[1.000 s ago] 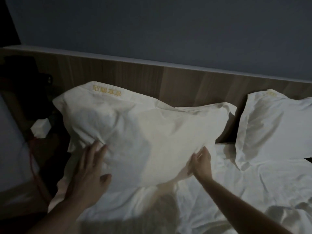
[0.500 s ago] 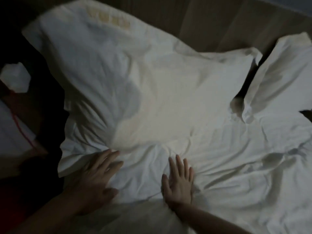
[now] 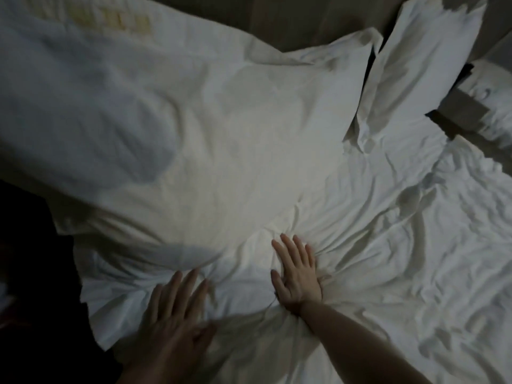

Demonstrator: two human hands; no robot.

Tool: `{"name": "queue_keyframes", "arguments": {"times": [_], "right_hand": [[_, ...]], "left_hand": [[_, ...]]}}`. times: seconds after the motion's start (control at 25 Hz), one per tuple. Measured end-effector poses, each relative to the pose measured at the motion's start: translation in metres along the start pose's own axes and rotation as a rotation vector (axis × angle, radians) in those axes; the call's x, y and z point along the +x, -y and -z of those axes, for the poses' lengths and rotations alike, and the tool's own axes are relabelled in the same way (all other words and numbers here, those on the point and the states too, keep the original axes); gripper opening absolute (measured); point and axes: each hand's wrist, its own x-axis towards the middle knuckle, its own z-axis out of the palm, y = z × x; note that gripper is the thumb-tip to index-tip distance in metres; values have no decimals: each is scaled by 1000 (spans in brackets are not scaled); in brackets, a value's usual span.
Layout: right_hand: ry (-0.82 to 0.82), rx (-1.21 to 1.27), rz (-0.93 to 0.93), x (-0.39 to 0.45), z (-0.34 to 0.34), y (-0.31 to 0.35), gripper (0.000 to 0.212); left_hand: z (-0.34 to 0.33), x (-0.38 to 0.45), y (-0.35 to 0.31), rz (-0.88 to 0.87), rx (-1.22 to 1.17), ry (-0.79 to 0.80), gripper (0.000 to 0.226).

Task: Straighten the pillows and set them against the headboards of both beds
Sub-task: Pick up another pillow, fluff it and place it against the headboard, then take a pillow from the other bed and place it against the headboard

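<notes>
White cotton is filling most of the dim view: a large pillow [image 3: 194, 128] is lying tilted across the head end of the bed [image 3: 415, 245], its far edge leaning toward the wooden headboard [image 3: 299, 20] and its near edge resting on the rumpled sheet [image 3: 401, 273]. Yellow embroidered lettering [image 3: 110, 20] is showing near the pillow's far left corner, too blurred to read. A second pillow [image 3: 415, 65] is leaning against the headboard just beside the first one, at the bed's far right side, their corners almost touching.

The right hand [image 3: 297, 273] is lying flat on the sheet just below the large pillow's near edge, fingers spread moderately and extended, holding nothing, with creases radiating around it. The left hand [image 3: 177, 317] is resting palm down near the bed's left edge, fingers stretched out and slightly apart, gripping nothing; it is in shadow and somewhat blurred. Beyond the bed's far right corner a further white pillow [image 3: 496, 106] is showing, partly cut off.
</notes>
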Motion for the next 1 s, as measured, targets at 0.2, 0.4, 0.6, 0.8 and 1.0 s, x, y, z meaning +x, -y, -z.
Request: {"name": "queue_keyframes", "arguments": {"times": [0.2, 0.4, 0.6, 0.8, 1.0], "right_hand": [[247, 133, -297, -11, 42, 50, 68], [250, 550, -424, -94, 141, 135, 55], [162, 849, -461, -210, 273, 179, 38], [125, 979, -505, -338, 367, 211, 34], [53, 1050, -595, -461, 433, 218, 33]], "left_hand": [[63, -27, -12, -29, 15, 309, 53], [171, -92, -28, -23, 79, 300, 55], [293, -169, -85, 40, -117, 320, 56], [337, -264, -150, -82, -233, 232, 50], [356, -348, -196, -167, -304, 157, 46]]}}
